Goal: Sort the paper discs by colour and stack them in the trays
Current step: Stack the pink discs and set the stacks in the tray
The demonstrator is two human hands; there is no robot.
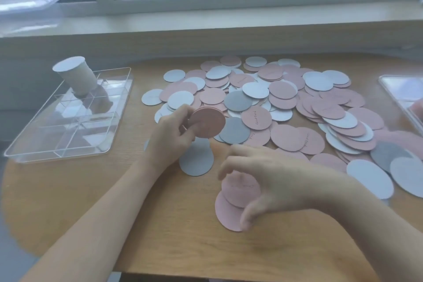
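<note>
My left hand [171, 135] grips a small stack of pink discs [209, 122], held on edge above the table. My right hand [270, 178] hovers with curled fingers over two overlapping pink discs [238, 192] lying near the front of the table; whether the fingertips touch them I cannot tell. A large heap of pink, white and grey discs [286, 103] covers the middle and right of the table. A white disc [196, 160] lies alone below my left hand. A clear tray with compartments [57, 151] stands at the left, a second clear tray [384, 80] at the right edge.
A paper cup [76, 75] lies tilted in the far part of the left tray. The wooden table [91, 201] has a rounded left corner. A window sill [206, 20] and window run along the back.
</note>
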